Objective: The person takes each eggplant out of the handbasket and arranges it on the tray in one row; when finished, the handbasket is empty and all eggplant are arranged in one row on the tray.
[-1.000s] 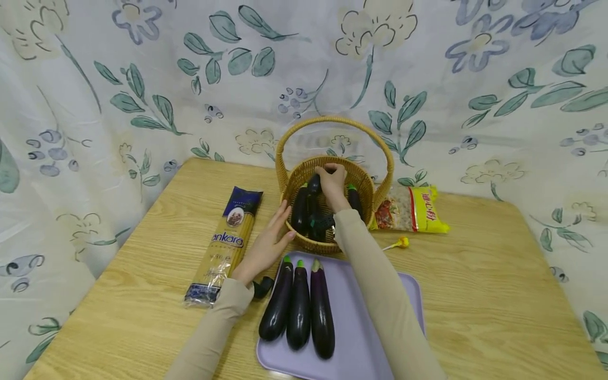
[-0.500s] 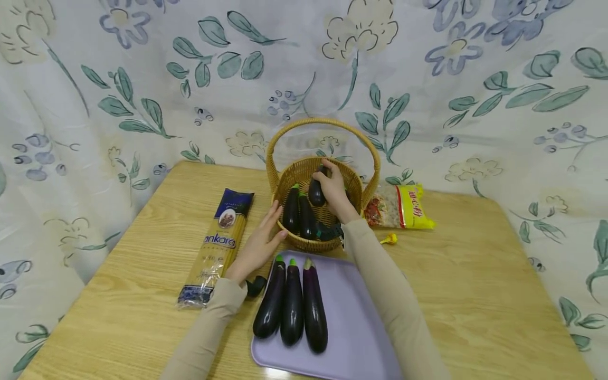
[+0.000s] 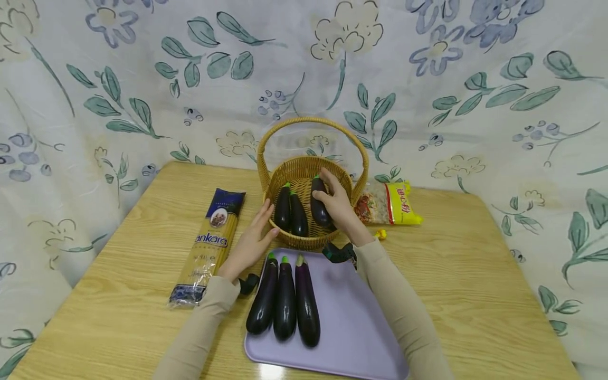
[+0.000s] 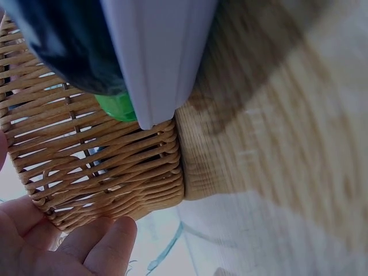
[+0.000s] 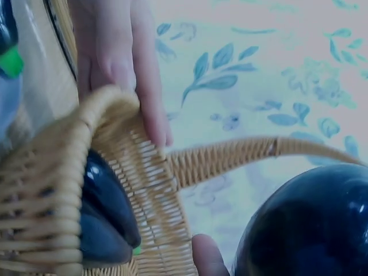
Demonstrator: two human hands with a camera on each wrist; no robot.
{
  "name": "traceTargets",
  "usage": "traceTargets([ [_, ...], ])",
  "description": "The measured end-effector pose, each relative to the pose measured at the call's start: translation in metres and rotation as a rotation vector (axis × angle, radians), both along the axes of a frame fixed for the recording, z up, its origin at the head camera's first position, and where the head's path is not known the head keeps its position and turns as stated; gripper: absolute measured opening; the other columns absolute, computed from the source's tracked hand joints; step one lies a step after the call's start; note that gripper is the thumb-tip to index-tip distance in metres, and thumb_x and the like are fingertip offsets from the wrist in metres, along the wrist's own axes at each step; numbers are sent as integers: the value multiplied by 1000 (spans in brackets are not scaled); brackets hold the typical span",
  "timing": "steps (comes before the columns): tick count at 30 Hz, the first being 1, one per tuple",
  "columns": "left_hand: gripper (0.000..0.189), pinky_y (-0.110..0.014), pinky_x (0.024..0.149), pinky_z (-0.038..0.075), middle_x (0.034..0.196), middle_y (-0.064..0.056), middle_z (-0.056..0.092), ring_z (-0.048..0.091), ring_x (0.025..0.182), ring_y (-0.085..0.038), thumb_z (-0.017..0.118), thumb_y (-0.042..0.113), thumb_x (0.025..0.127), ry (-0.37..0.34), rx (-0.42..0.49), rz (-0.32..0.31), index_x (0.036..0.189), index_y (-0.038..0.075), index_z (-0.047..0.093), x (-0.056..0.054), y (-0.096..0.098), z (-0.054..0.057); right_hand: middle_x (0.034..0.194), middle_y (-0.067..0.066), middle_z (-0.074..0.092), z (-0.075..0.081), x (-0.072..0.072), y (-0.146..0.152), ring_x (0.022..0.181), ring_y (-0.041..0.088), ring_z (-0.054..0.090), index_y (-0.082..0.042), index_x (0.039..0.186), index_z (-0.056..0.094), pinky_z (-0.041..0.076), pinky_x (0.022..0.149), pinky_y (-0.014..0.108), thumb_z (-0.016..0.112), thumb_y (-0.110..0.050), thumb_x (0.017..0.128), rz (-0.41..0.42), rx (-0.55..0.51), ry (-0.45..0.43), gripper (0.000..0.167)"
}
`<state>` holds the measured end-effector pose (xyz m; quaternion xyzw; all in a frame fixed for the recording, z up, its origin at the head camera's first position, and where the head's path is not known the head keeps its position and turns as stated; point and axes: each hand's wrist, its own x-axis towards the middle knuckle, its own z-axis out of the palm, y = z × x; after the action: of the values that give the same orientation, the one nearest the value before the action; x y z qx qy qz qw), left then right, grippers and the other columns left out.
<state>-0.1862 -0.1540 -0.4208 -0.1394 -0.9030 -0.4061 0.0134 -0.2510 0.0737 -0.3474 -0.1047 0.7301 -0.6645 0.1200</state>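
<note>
My right hand [image 3: 336, 205] holds a dark purple eggplant [image 3: 317, 203] at the right side of the wicker basket [image 3: 309, 243], its green stem end pointing away from me. That eggplant [image 5: 310, 224] looms large in the right wrist view beside one fingertip. Two more eggplants [image 3: 291, 214] lie side by side in the basket's left half. My left hand [image 3: 252, 244] rests against the basket's left side, fingers extended along the outer wall and thumb near the rim. In the left wrist view, the left fingers [image 4: 109, 247] touch the weave.
A lilac tray [image 3: 351, 322] in front of the basket bears three eggplants [image 3: 285, 301] in a row. A spaghetti pack [image 3: 209, 243] lies to the left. A yellow-and-clear food bag [image 3: 387, 203] and a yellow lollipop [image 3: 381, 234] lie right of the basket, whose tall handle [image 3: 311, 120] arches overhead.
My right hand has brought the held eggplant from the basket's back part nearer to me and uncovered the two on the left. My left hand stays at the basket; the view has shifted slightly.
</note>
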Motion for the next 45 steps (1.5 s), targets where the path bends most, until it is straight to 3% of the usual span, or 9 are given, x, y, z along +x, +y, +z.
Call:
traceTargets([
  [3,67,-61,115,24,165,-3,3,14,150,-35,47,36,102,-3,4,-4,156,10,17,0,0,1,163,4,19,-1,12,7,148,24,24,-22,157,17,39,110,49,49,-11,99,17,-1,18,66],
  [7,67,-61,115,24,166,-3,3,14,150,-35,47,36,102,-4,9,-6,156,10,17,0,0,2,162,5,19,-2,28,14,144,28,32,-21,156,20,43,106,49,49,-9,99,43,-31,10,65],
  [13,67,-60,115,23,166,-3,3,14,150,-35,47,35,102,-5,15,-7,156,10,17,1,0,3,161,4,22,-3,49,21,141,31,36,-22,154,25,45,103,44,51,-9,97,43,6,25,64],
  [22,67,-60,115,24,165,-4,4,15,150,-36,48,35,102,-6,26,-3,156,8,18,1,0,1,163,7,15,-15,84,28,145,37,29,-23,155,22,39,109,54,53,-9,96,84,67,29,68],
  [25,66,-59,116,24,166,-4,4,14,150,-34,47,34,102,-4,24,-5,156,8,18,1,0,2,163,9,15,-20,97,30,145,37,30,-19,155,24,43,107,47,54,-4,95,63,54,25,68],
  [27,66,-58,116,24,165,-4,4,14,150,-33,47,34,102,-1,21,-8,156,8,18,0,0,3,163,9,14,-22,106,30,141,39,36,-16,154,26,50,99,38,54,0,94,48,26,19,68],
  [31,66,-57,117,24,165,-4,5,13,150,-33,47,34,102,0,16,-9,156,7,19,1,0,3,163,12,14,-27,123,30,135,41,43,-11,153,28,51,87,23,53,5,91,27,-16,12,68],
  [41,67,-59,116,25,166,-3,4,13,150,-33,47,35,102,1,14,-10,156,11,17,0,0,3,161,18,17,-49,158,27,132,44,44,-4,149,31,50,85,18,57,13,84,-15,-49,54,72],
  [45,67,-59,116,25,166,-3,4,13,150,-34,47,35,102,-2,16,-10,156,10,17,0,0,3,157,22,21,-60,167,25,132,46,42,-2,149,27,51,82,17,57,11,85,-49,-65,23,72],
])
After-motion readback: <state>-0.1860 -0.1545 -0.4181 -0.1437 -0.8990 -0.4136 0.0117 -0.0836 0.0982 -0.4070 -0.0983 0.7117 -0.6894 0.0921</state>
